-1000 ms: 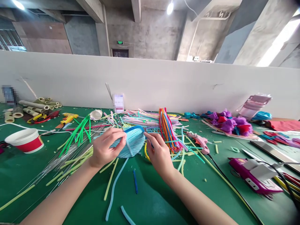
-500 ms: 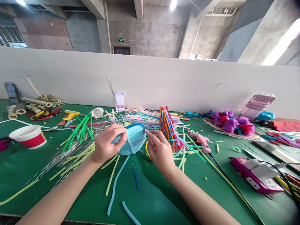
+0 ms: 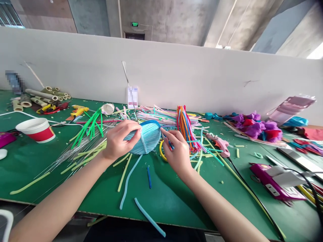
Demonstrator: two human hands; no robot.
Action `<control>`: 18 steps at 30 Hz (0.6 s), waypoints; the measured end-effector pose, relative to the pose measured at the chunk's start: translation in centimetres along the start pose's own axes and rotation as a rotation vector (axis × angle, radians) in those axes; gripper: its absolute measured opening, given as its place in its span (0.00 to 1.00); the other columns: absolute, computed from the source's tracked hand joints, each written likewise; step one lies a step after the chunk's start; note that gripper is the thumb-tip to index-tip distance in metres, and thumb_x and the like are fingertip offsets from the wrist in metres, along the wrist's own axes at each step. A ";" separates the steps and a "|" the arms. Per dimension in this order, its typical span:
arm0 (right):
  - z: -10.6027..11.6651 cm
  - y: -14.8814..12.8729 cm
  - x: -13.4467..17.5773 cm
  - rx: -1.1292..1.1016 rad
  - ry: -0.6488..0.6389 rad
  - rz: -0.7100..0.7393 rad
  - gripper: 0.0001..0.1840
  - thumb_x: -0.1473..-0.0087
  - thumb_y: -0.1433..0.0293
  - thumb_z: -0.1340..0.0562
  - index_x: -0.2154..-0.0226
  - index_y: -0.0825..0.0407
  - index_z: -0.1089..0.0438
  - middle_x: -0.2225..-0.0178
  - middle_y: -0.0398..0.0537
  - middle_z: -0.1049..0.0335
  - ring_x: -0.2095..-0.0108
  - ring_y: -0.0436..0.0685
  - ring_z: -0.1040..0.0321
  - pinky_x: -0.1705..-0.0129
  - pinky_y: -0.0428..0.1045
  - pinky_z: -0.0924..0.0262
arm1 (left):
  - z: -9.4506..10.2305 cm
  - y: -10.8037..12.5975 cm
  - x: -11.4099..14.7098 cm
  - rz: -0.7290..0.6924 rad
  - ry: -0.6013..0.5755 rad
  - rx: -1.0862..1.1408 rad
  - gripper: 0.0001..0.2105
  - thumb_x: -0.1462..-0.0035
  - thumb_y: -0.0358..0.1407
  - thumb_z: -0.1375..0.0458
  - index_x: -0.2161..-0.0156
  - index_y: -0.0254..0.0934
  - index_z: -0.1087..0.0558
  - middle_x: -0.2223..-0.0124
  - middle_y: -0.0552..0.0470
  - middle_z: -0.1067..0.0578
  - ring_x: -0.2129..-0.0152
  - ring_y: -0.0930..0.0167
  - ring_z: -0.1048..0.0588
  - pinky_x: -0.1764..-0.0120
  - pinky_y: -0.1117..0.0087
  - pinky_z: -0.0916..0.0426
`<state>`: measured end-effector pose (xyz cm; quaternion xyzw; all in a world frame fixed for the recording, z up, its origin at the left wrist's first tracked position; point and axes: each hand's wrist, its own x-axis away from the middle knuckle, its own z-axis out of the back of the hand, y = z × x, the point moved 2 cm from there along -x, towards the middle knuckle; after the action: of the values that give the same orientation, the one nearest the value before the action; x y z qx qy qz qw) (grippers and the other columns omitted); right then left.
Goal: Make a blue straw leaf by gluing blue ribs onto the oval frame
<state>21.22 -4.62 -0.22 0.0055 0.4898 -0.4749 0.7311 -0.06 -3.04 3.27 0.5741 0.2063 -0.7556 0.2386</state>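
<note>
Left hand [image 3: 123,138] has the rim of the light-blue disc [image 3: 152,141] pinched, right hand [image 3: 178,148] grips the dark blue strip [image 3: 151,123] at the far side. Disc's between them over the green table [image 3: 176,201]. Edging step imo; next move calls for gentle, even pressing.

A ribbed, rounded light-blue piece [image 3: 149,143], top edge [image 3: 152,123] darker, is held face-on.

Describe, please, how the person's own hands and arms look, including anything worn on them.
The left hand and right hand are bare, without gloves or visible rings; neither wrist shows a watch or bracelet. No sleeve shows on either forearm.
</note>
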 end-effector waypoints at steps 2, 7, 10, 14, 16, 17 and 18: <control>0.0 0.0 0.0 -0.012 0.000 -0.017 0.23 0.42 0.74 0.44 0.46 0.49 0.27 0.56 0.52 0.29 0.61 0.56 0.28 0.58 0.51 0.30 | 0.0 0.0 -0.1 -0.003 0.000 0.017 0.11 0.45 0.24 0.38 0.59 0.40 0.27 0.65 0.52 0.20 0.66 0.69 0.21 0.60 0.68 0.25; 0.0 -0.2 0.1 -0.046 -0.016 -0.030 0.22 0.41 0.74 0.44 0.45 0.50 0.27 0.56 0.52 0.29 0.60 0.55 0.29 0.61 0.49 0.29 | 0.1 0.2 -0.2 0.005 -0.007 0.038 0.10 0.45 0.24 0.39 0.59 0.40 0.27 0.65 0.52 0.20 0.67 0.70 0.21 0.61 0.68 0.25; -0.1 -0.2 0.1 -0.039 -0.015 -0.027 0.22 0.41 0.74 0.44 0.45 0.51 0.27 0.56 0.52 0.30 0.61 0.55 0.29 0.61 0.48 0.30 | 0.1 0.2 -0.2 0.005 -0.009 0.047 0.11 0.46 0.23 0.38 0.59 0.39 0.27 0.65 0.51 0.20 0.66 0.69 0.21 0.60 0.68 0.25; -0.1 -0.1 0.0 -0.031 -0.019 -0.024 0.23 0.41 0.74 0.44 0.45 0.50 0.28 0.56 0.51 0.31 0.62 0.54 0.29 0.62 0.48 0.30 | 0.1 0.2 -0.2 -0.003 -0.005 0.041 0.11 0.46 0.23 0.38 0.59 0.39 0.27 0.64 0.52 0.21 0.66 0.69 0.21 0.60 0.68 0.25; -0.1 -0.1 0.0 -0.035 -0.020 -0.016 0.23 0.41 0.74 0.44 0.44 0.50 0.28 0.56 0.51 0.31 0.62 0.54 0.29 0.61 0.49 0.31 | 0.1 0.2 -0.2 -0.007 -0.005 0.031 0.11 0.45 0.24 0.38 0.59 0.40 0.27 0.64 0.52 0.21 0.66 0.69 0.21 0.60 0.68 0.25; -0.1 0.0 0.1 -0.039 -0.021 -0.010 0.23 0.41 0.74 0.44 0.44 0.49 0.29 0.56 0.51 0.31 0.62 0.54 0.29 0.61 0.49 0.31 | 0.1 0.2 -0.2 -0.009 -0.006 0.027 0.11 0.45 0.24 0.38 0.58 0.40 0.27 0.64 0.52 0.21 0.66 0.69 0.21 0.60 0.68 0.25; -0.2 0.0 0.1 -0.044 -0.020 -0.004 0.24 0.41 0.74 0.44 0.44 0.49 0.29 0.56 0.51 0.31 0.62 0.54 0.29 0.60 0.49 0.31 | 0.1 0.2 -0.2 -0.012 -0.006 0.024 0.11 0.46 0.24 0.38 0.58 0.39 0.27 0.64 0.51 0.21 0.66 0.69 0.21 0.60 0.68 0.25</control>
<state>21.10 -4.57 -0.36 -0.0162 0.4928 -0.4655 0.7350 0.02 -3.20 3.45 0.5733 0.1998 -0.7613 0.2277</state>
